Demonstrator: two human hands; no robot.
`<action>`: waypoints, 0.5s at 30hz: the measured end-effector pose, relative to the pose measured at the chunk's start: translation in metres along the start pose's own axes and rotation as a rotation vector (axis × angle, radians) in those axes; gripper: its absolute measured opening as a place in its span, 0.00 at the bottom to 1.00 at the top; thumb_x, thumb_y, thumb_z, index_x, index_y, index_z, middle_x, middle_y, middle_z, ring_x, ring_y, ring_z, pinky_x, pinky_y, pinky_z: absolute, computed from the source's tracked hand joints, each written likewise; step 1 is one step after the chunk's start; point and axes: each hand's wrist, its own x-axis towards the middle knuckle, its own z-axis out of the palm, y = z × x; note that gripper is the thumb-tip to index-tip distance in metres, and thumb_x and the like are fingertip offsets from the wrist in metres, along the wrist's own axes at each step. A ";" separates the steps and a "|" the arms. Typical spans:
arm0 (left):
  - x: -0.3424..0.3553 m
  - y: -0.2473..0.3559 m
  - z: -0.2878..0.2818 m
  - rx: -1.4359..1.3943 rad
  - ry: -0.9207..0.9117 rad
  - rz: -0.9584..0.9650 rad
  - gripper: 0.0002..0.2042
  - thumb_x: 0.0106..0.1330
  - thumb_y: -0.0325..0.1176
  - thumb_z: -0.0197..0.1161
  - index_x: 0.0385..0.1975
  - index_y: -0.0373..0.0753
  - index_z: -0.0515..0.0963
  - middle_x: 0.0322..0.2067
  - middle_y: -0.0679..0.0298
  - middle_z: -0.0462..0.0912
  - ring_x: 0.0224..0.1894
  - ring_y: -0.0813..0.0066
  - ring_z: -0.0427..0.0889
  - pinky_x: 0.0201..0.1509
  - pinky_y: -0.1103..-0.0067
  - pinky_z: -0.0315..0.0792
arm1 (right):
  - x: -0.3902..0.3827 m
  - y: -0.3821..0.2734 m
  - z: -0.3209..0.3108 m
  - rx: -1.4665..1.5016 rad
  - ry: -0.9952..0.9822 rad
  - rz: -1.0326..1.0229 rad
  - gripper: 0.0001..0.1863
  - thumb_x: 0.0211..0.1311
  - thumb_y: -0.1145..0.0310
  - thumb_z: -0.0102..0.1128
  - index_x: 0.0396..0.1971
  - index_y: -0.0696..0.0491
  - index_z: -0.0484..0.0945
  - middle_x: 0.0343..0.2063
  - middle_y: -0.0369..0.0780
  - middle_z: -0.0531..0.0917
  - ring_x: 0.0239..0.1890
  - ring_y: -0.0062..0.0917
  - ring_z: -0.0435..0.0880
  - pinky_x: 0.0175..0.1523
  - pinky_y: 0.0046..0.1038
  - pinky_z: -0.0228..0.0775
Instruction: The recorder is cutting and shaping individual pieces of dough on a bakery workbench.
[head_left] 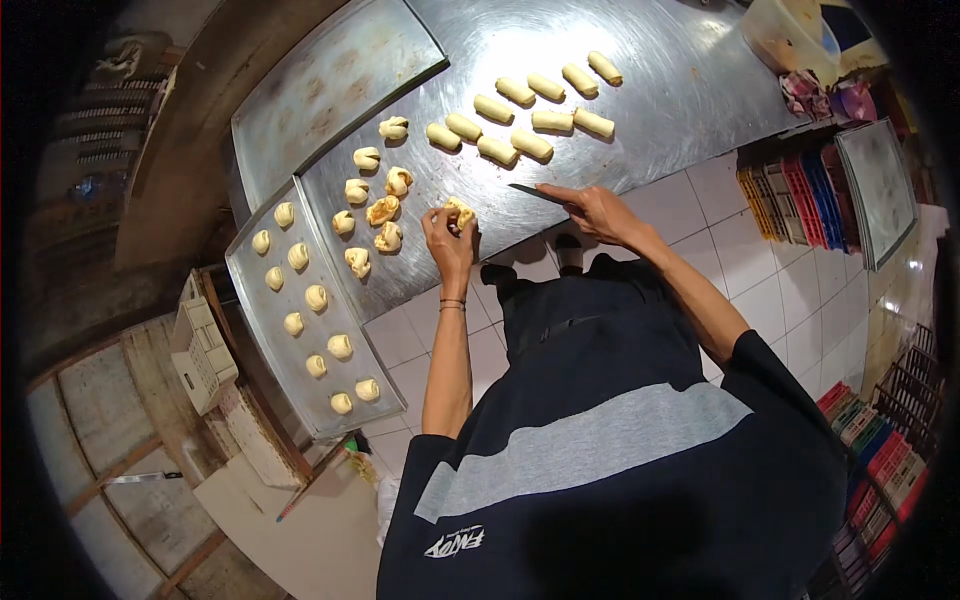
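Note:
My left hand [446,236] grips a piece of filled dough [461,208] at the front of the steel table [680,140]. Just right of it, my right hand [597,208] is closed on the handle of a knife [530,190], its blade pointing left over the steel. Behind them lie several pale dough cylinders [546,86] in loose rows. Left of my left hand are several split, folded dough pieces [383,210] with orange filling showing. A metal tray [350,300] at the left holds several smooth, rounded dough pieces [316,297].
Another metal tray [320,90] lies at the back left. A plastic tub [785,35] and pink cloth [804,93] sit at the far right. Stacked crates [785,200] and a tray [878,185] stand beside the table's right end. A cream crate [200,345] is at left.

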 end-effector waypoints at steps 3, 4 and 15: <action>0.027 -0.030 -0.002 0.126 0.077 0.112 0.14 0.59 0.32 0.79 0.41 0.33 0.85 0.51 0.56 0.77 0.44 0.62 0.83 0.46 0.71 0.80 | 0.008 0.001 0.010 0.031 0.031 -0.086 0.44 0.56 0.82 0.53 0.75 0.35 0.68 0.23 0.53 0.80 0.23 0.47 0.80 0.37 0.47 0.73; 0.034 -0.037 -0.001 0.244 0.123 0.216 0.13 0.60 0.34 0.79 0.39 0.34 0.86 0.53 0.56 0.77 0.44 0.63 0.83 0.45 0.72 0.81 | 0.011 -0.005 0.008 0.031 -0.012 -0.056 0.45 0.55 0.82 0.54 0.75 0.35 0.68 0.23 0.53 0.81 0.24 0.48 0.81 0.37 0.47 0.73; 0.094 -0.063 -0.006 -0.153 -0.151 -0.551 0.16 0.60 0.36 0.80 0.38 0.30 0.86 0.35 0.56 0.90 0.33 0.68 0.88 0.39 0.71 0.81 | 0.067 -0.052 0.053 0.016 -0.089 -0.037 0.41 0.60 0.76 0.58 0.76 0.42 0.66 0.24 0.54 0.84 0.28 0.51 0.83 0.39 0.50 0.74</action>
